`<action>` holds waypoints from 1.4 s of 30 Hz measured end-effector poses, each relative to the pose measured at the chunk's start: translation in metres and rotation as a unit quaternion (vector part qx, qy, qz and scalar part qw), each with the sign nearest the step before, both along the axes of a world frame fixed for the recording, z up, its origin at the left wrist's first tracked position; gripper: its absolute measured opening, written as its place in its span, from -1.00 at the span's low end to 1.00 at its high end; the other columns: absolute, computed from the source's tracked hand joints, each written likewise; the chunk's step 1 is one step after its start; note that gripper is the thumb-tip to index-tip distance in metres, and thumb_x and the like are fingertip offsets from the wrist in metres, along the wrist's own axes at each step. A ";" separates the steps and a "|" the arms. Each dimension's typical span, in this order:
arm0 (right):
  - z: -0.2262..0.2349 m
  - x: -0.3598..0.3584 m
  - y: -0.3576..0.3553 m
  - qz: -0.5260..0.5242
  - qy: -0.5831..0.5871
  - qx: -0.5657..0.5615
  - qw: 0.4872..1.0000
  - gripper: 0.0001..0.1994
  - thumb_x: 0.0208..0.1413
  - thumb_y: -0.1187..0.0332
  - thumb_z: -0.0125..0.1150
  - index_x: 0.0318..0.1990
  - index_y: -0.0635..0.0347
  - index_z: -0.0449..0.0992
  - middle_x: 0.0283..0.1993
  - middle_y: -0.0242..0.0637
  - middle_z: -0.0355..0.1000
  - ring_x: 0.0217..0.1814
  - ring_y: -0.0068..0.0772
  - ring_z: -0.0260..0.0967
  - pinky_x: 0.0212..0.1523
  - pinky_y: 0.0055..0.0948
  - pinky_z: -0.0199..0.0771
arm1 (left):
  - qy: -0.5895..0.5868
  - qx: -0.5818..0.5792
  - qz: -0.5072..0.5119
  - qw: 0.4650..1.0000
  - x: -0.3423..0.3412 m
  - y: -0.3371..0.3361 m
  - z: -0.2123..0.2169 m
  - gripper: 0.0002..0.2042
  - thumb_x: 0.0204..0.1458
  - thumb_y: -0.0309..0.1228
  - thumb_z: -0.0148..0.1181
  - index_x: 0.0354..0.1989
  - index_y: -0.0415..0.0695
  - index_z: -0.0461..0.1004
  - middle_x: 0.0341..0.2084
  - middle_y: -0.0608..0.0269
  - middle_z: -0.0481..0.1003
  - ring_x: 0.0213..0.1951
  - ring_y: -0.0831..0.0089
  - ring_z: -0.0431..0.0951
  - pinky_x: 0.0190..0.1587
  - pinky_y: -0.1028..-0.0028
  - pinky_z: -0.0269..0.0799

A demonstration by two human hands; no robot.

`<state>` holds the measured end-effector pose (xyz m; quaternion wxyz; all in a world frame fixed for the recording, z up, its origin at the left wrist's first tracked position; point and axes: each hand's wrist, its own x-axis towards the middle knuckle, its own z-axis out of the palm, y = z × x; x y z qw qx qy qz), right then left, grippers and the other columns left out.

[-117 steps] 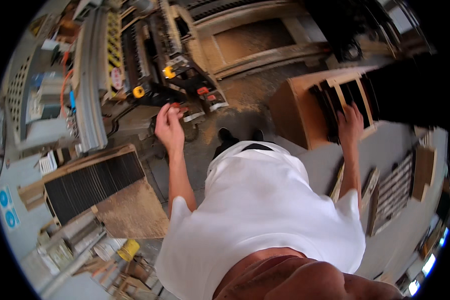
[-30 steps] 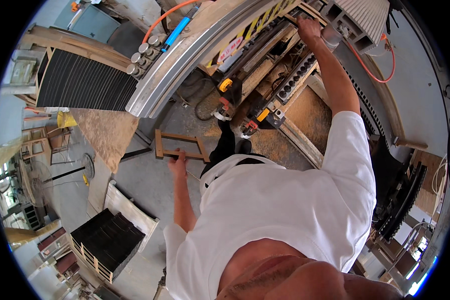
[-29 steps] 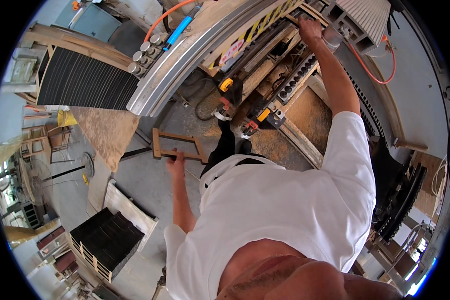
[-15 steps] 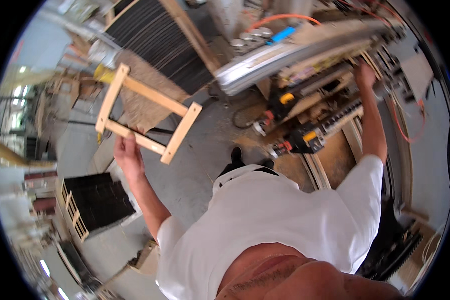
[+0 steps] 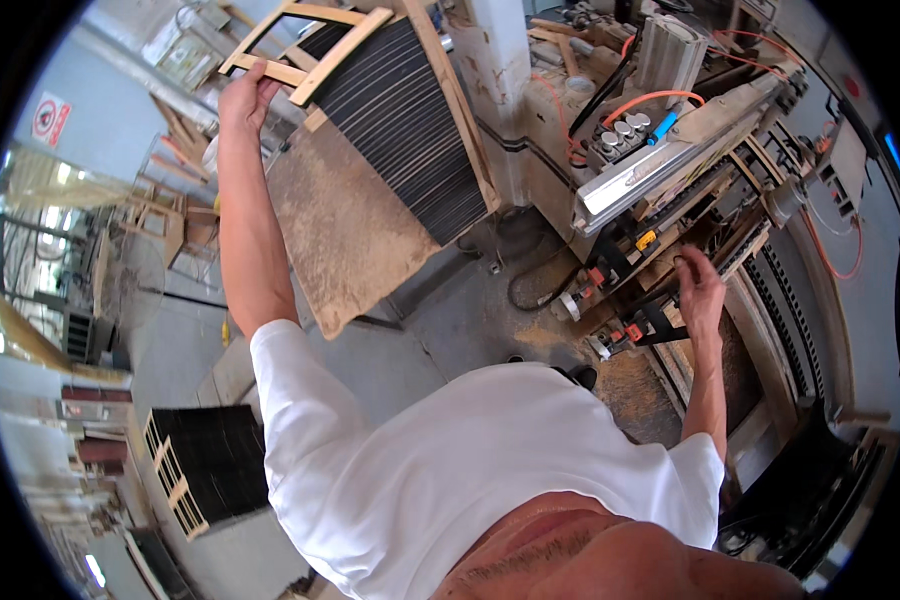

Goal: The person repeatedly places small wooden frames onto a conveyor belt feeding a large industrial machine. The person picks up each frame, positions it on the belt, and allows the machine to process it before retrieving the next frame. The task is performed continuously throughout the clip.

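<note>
Pale wood frame (image 5: 300, 45) sits up and fwd of you, gripped in your left hand (image 5: 242, 95) at arm's length, its long axis slanting up-right over the dark slat stack (image 5: 400, 120). A round red-and-white sign (image 5: 52, 118) hangs on the blue wall well left of that hand. Your right hand (image 5: 698, 292), far from the frame, rests fingers curled on the machine (image 5: 670, 190) w/ orange hoses; can't tell if it grips anything.

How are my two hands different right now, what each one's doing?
The left hand is raised far out, gripping a light wooden frame; the right hand is lower, empty, fingers resting on the machine. The left arm is stretched out, the right one nearer the body. Both hands are bare.
</note>
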<state>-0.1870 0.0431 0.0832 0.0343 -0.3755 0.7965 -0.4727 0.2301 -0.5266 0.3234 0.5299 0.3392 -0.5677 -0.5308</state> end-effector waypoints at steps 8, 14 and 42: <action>-0.076 0.063 0.062 -0.134 -0.045 0.100 0.985 -0.73 0.05 0.40 0.19 -0.07 0.23 0.52 -0.31 -0.17 0.55 -0.27 -0.35 0.52 -0.21 -0.42 0.47 | -0.436 -0.287 0.234 0.820 -0.083 0.040 0.018 -0.43 -0.08 0.09 0.19 -0.12 -0.20 0.56 -0.25 -0.01 0.57 -0.12 0.21 0.57 -0.04 0.34 0.41; -0.113 0.087 0.087 -0.155 -0.106 0.120 0.975 -0.70 0.06 0.46 0.15 -0.02 0.31 0.48 -0.16 -0.17 0.53 -0.22 -0.42 0.47 -0.14 -0.44 0.44 | -0.510 -0.358 -0.029 0.782 -0.104 0.089 0.025 -0.48 -0.03 -0.14 0.27 -0.02 -0.34 0.46 -0.24 -0.01 0.57 -0.22 0.35 0.58 -0.11 0.43 0.43; -0.060 0.265 0.475 -0.543 0.114 0.333 0.762 -0.70 -0.10 0.35 0.30 -0.18 0.18 0.44 0.11 -0.13 0.35 0.11 -0.02 0.28 0.04 -0.13 0.30 | -0.110 -0.275 -0.272 0.915 -0.198 0.525 -0.227 -0.80 0.20 -0.44 -0.02 -0.28 -0.32 0.49 -0.45 0.14 0.55 -0.42 0.43 0.55 -0.24 0.48 0.49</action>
